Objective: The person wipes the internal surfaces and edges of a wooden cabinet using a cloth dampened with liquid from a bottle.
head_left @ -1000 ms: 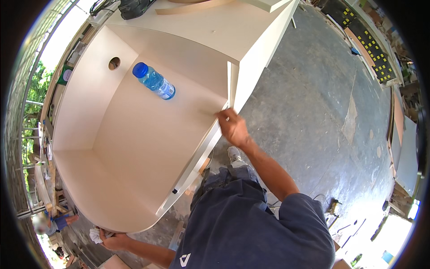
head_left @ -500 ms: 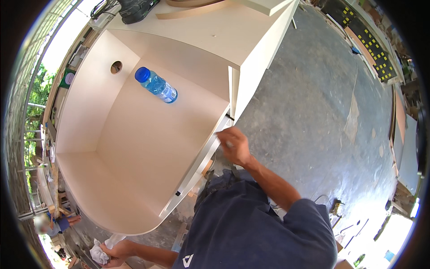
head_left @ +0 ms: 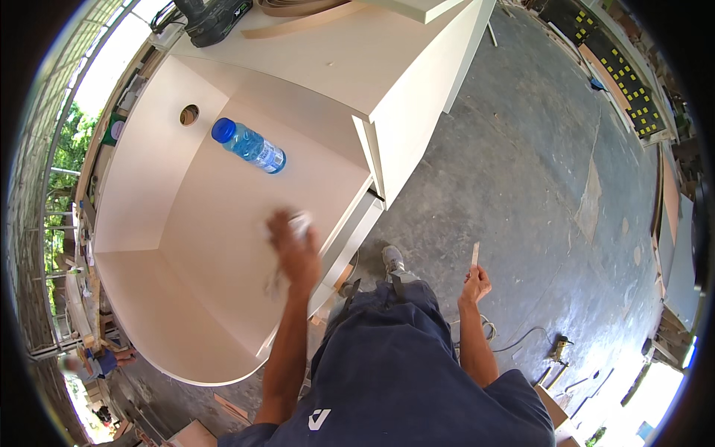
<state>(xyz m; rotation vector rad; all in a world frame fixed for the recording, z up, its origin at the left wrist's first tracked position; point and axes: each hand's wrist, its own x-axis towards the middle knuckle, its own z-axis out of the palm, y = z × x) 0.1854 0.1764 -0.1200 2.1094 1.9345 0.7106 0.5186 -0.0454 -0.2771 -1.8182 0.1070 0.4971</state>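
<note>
My left hand [head_left: 296, 257], smeared by motion, is over the inner panel of a cream-coloured cabinet with a rounded end [head_left: 223, 238]. A crumpled white cloth [head_left: 300, 223] shows at its fingers. Off to the right, above the floor, my right hand [head_left: 475, 285] is closed on a thin, flat, pale strip [head_left: 475, 255] that points away from me; its exact kind is not clear. A blue-capped clear plastic bottle [head_left: 249, 146] with blue liquid lies on its side inside the cabinet, beyond my left hand.
A black power tool [head_left: 212, 21] and coiled edging strip [head_left: 298, 9] lie on the cabinet's top. The side panel has a round hole [head_left: 189, 114]. Grey concrete floor [head_left: 514, 164] spreads to the right, with a cable and a small tool [head_left: 560, 349]. Another person [head_left: 100, 365] is far left.
My left hand has swung with the cloth from outside the rounded end to over the inner panel. My right hand has moved from the cabinet's front edge out to the right, showing the strip.
</note>
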